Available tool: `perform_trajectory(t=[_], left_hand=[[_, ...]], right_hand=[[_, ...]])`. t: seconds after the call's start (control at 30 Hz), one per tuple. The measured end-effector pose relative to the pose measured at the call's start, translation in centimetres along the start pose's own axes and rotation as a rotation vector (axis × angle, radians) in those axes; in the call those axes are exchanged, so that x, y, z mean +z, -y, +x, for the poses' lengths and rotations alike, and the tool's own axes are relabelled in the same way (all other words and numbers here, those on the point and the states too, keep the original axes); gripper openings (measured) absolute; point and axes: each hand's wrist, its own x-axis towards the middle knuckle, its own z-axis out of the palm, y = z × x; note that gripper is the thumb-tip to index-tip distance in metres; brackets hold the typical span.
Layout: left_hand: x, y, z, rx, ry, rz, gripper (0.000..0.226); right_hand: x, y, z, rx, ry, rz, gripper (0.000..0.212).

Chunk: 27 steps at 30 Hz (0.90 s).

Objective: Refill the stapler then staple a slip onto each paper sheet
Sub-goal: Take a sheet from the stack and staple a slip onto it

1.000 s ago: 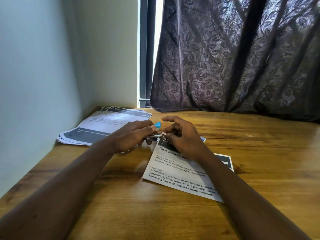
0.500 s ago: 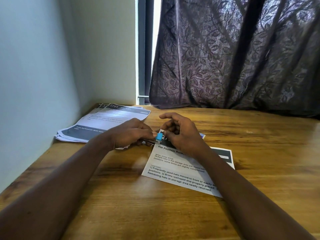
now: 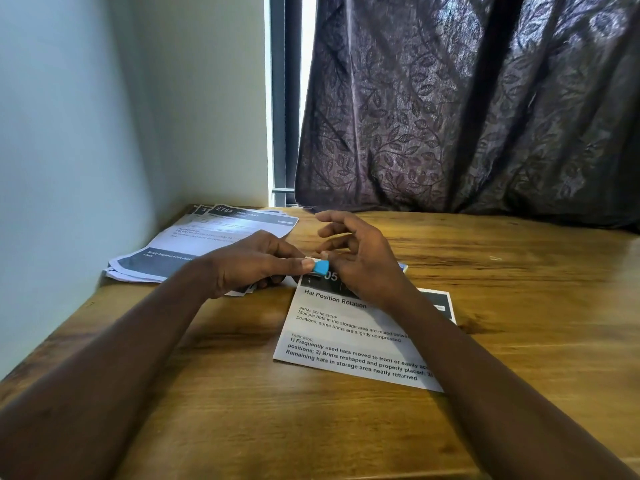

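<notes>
Blue-tipped, the stapler point(image 3: 320, 266) sat pinched in the grip of the left hand point(image 3: 249, 265) over the top corner of the sheet point(image 3: 346, 341) on the bench point(image 3: 519, 306), seemingly aligned to staple there, the right hand point(image 3: 363, 268) beside it loose-fingered and empty.

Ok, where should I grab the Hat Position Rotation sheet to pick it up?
Probably the near left corner, from the left. The sheet lies flat on the table; the right hand is over its top and the forearm crosses its right side, leaving that corner free.
</notes>
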Motion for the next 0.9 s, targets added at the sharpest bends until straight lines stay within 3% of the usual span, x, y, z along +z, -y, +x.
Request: perform_trajectory(t=[0.1, 0.23, 0.4, 0.67, 0.83, 0.9], left_hand=[[0.1, 0.1, 0.0, -0.017, 0.020, 0.045, 0.043], [0.3, 0.1, -0.1, 0.004, 0.000, 0.027, 0.041], [0.2, 0.5, -0.2, 0.045, -0.021, -0.003, 0.035], [0.5, 0.0, -0.2, 0.100, -0.026, 0.021, 0.020], [0.9, -0.2, -0.3, 0.193, -0.191, -0.092, 0.027], [1.0, -0.1, -0.2, 0.274, -0.325, -0.191, 0.025]], right_hand=[[0.1, 0.3, -0.1, 0.008, -0.007, 0.010, 0.054], [-0.6, 0.4, -0.5, -0.019, -0.013, -0.085, 0.028], [-1.9, 0.2, -0.5, 0.046, 0.241, -0.367, 0.042], [-2.1, 0.2, -0.5, 0.128, 0.316, -0.172, 0.019], [-2.6, 0.0, -0.5, 0.116, 0.158, -0.030, 0.036], [-2.7, -0.2, -0.5, 0.139, 0.136, -0.042, 0.030]])
